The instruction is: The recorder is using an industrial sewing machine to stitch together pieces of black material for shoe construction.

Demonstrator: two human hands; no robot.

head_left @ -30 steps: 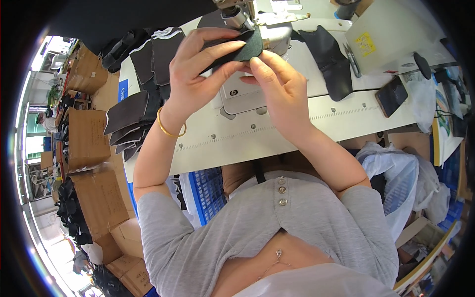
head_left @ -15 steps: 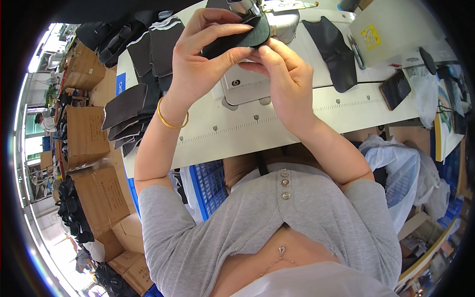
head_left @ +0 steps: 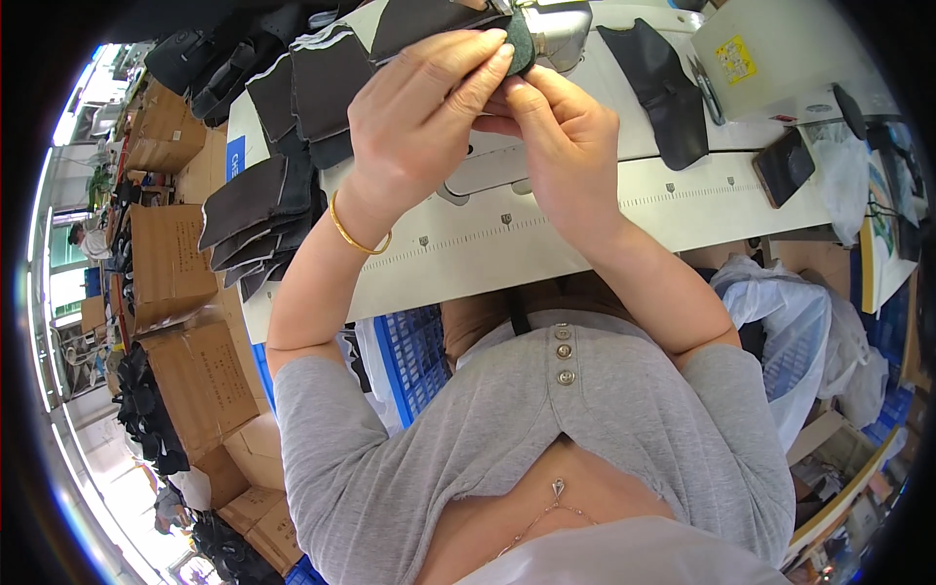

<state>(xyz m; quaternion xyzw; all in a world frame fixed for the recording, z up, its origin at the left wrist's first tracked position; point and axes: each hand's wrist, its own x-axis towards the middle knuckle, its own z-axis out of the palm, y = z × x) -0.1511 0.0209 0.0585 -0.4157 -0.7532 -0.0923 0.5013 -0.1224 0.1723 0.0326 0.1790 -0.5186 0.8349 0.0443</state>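
A dark leather piece (head_left: 522, 47) with a green-black suede-like face is bent at the metal head of a sewing machine (head_left: 564, 37). My left hand (head_left: 414, 122) pinches it from the left, thumb and fingertips closed together at its edge. From the right, my right hand (head_left: 570, 141) grips its lower edge between thumb and fingers. Another dark flap (head_left: 419, 21) spreads out beyond my left hand; whether it is part of the same piece I cannot tell. The needle area is hidden behind the work and my fingers.
Stacked dark leather pieces (head_left: 258, 214) lie at the table's left, with more panels (head_left: 327, 83) behind. On the right are a dark cut piece (head_left: 658, 93), scissors (head_left: 704, 90), a phone (head_left: 783, 171) and a pale box (head_left: 795, 63). A ruler strip (head_left: 575, 216) marks the table.
My left hand has turned and closed, its spread fingers now gathered at the piece's edge. The dark flap shows more openly beyond it. My right hand stays nearly in place.
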